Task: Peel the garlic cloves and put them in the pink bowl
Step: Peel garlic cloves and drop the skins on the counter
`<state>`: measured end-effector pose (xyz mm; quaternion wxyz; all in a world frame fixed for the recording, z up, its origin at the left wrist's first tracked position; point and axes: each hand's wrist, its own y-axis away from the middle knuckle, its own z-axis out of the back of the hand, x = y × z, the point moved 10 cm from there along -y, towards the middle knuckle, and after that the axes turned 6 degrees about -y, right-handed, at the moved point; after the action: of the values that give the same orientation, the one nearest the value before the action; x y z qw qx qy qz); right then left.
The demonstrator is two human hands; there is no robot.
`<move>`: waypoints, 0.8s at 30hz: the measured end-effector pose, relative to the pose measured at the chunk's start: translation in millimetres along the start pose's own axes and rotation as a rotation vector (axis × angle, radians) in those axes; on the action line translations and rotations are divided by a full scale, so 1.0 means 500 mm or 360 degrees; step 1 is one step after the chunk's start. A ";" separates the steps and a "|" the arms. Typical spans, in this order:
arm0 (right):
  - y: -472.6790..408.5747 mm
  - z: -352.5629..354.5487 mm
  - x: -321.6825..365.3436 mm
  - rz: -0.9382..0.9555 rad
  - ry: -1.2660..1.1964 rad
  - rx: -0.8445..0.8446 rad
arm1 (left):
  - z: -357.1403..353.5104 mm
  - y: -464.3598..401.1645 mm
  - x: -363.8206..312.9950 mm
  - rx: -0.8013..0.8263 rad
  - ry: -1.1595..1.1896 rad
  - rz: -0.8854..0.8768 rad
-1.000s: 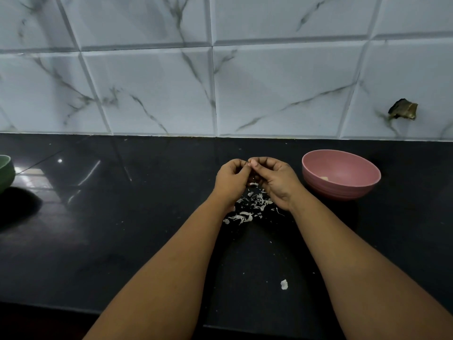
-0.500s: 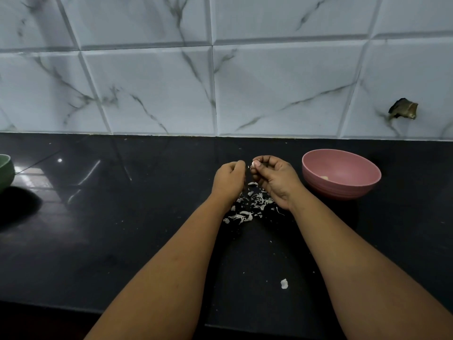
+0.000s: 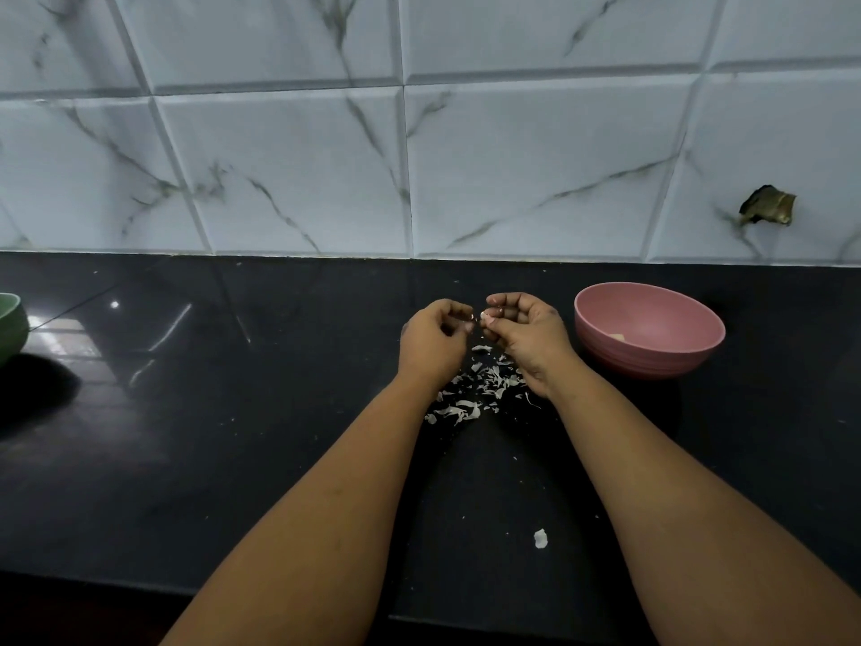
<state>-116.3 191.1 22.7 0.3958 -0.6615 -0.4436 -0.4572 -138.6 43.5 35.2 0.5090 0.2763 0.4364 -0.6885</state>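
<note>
— Garlic work, how far along? Starting big: counter (image 3: 233, 459).
— Black, glossy, against a marbled tile wall (image 3: 289, 170). Carries everything else.
— Pink bowl (image 3: 689, 361)?
— Right of the hands, on the counter. Mostly bare inside; one pale piece (image 3: 617, 337) at the bottom, probably a peeled clove. So little banked, judging by that.
— Green bowl (image 3: 10, 326)?
— Far left edge, cropped. Contents hidden; cannot tell how many cloves remain.
— Skins (image 3: 475, 394)?
— Heaped under and between the wrists, plus one stray flake (image 3: 540, 538) nearer the edge. Suggests several cloves stripped, more than the bowl shows.
— Left hand (image 3: 435, 340)?
— Fingers curled, just apart from the other. Holding a scrap or nothing: cannot tell.
— Right hand (image 3: 524, 331)?
— Pinching a small white clove (image 3: 484, 317) at the fingertips, above the skins, near the pink bowl but not over it.
— Left to do?
— Likely finish stripping this clove, drop it in, then any others.
</note>
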 end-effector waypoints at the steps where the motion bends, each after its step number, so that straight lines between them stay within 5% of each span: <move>1: 0.001 0.001 0.002 0.0017 0.0026 -0.0011 | 0.002 0.000 0.000 -0.0022 0.0009 0.0012; 13: 0.009 -0.001 0.023 0.0147 0.0152 0.0012 | -0.005 -0.001 0.007 0.0019 0.0257 0.0084; 24: 0.011 -0.025 -0.009 -0.0253 -0.0589 0.0183 | -0.030 0.009 -0.001 0.0206 0.1012 0.0202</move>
<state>-115.3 176.8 21.1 0.3076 -0.6734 -0.5848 -0.3316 -135.0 56.4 27.4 0.3706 0.5359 0.5106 -0.5610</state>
